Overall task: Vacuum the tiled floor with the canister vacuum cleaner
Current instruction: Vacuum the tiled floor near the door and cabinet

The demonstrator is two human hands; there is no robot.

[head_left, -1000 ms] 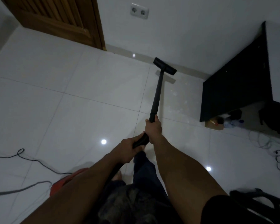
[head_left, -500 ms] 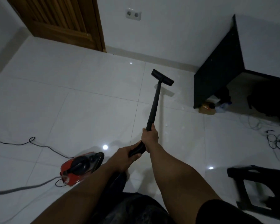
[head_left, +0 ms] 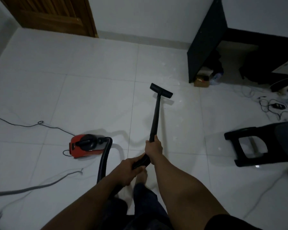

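A red and black canister vacuum [head_left: 86,145] sits on the white tiled floor [head_left: 90,90] to my left. Its black hose [head_left: 103,161] curves up from the canister toward my hands. The black wand [head_left: 155,118] slants forward to a flat floor nozzle [head_left: 161,90] resting on the tiles. My right hand [head_left: 154,147] grips the wand's lower end. My left hand [head_left: 128,170] holds the handle just behind it. White specks lie on the tiles right of the nozzle.
A black desk panel [head_left: 204,40] stands at the far right with a small box [head_left: 201,80] and clutter under it. A black stool [head_left: 263,145] lies on its side at right. Cables [head_left: 276,108] trail beyond it. The power cord [head_left: 32,125] and a grey cable [head_left: 40,186] cross the floor left. A wooden door [head_left: 53,15] is far left.
The nozzle has been pulled back from the wall toward me. The view has shifted back, bringing the whole canister, its hose and the stool into sight.
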